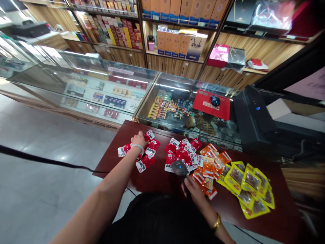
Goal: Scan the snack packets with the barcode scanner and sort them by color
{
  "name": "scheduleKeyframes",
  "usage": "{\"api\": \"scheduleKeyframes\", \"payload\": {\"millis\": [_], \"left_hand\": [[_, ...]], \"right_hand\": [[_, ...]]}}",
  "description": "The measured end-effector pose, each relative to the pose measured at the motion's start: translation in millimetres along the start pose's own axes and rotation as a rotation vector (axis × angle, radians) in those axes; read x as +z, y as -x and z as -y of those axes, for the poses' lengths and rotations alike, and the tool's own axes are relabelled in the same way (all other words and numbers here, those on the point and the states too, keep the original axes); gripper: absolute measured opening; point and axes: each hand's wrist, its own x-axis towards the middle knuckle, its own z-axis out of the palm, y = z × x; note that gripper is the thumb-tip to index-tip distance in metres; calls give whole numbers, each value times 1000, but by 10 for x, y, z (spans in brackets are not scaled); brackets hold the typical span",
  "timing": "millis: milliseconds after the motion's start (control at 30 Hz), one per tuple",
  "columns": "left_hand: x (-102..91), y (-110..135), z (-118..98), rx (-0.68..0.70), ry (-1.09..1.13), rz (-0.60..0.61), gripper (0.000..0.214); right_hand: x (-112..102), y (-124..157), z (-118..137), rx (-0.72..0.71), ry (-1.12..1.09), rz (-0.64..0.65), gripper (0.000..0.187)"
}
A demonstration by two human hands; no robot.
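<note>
My left hand (139,140), with a pale bracelet on its wrist, reaches down among several red and white snack packets (145,163) on the left of the dark red table. Its fingers curl over a packet; the fingertips are partly hidden. My right hand (192,189) is closed around the handle of a black barcode scanner (179,167), whose round head shows a blue light. Under and behind the scanner lies a second pile of red packets (185,152). Orange packets (208,167) lie just right of it, and yellow packets (247,186) lie farther right.
Behind the brown table (162,183) stands a glass display counter (149,91) bearing a red mat (200,101) and a mouse (215,100). A black machine (261,128) stands at the right. A black cable (50,162) crosses on the left. Shelves of boxes (175,42) line the back.
</note>
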Motion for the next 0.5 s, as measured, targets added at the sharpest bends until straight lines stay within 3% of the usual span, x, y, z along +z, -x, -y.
{"api": "scheduleKeyframes", "payload": {"millis": [100,200,367,500], "left_hand": [[-40,32,-51,16,80,-59,48],[11,78,-151,-17,319,-81,29],[313,311,-501,-68,906,88,22],[518,619,-806,15,1026,155,18]], "right_hand": [[22,22,34,-17,-6,-25,66],[44,30,48,-29,-2,-24,65],[63,45,113,-23,-36,7,69],[47,72,220,-75,-23,31,64]]}}
